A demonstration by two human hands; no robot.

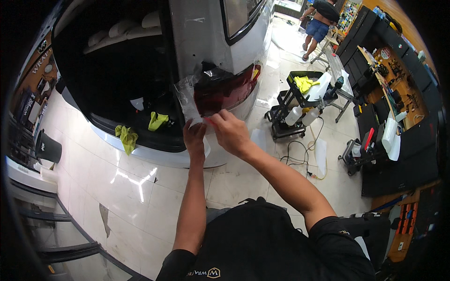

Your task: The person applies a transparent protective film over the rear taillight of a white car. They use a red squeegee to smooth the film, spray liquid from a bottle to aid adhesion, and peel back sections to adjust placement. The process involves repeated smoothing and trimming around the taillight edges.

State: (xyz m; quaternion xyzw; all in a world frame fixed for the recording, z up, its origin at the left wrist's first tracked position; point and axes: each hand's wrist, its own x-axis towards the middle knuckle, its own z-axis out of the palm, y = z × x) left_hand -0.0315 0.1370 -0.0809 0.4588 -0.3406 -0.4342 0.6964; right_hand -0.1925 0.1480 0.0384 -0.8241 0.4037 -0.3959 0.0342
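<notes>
A car's rear corner stands before me, with a dark red tail light (227, 93) and clear, wrinkled film (188, 104) along the light's left edge. My left hand (195, 140) is closed at the film's lower end, fingers pinched on it. Just right of it, my right hand (228, 132) is closed with its fingertips at the lower left corner of the light. A small red piece (209, 121) shows at those fingertips; its kind is too small to make out. The two hands nearly touch.
Yellow-green cloths (126, 138) lie on the car's rear edge. To the right stands a black cart (283, 110) with spray bottles (294, 115), a cable (304, 157) on the floor beside it. Another cart (358, 154) stands farther right. A person (318, 30) walks at the back.
</notes>
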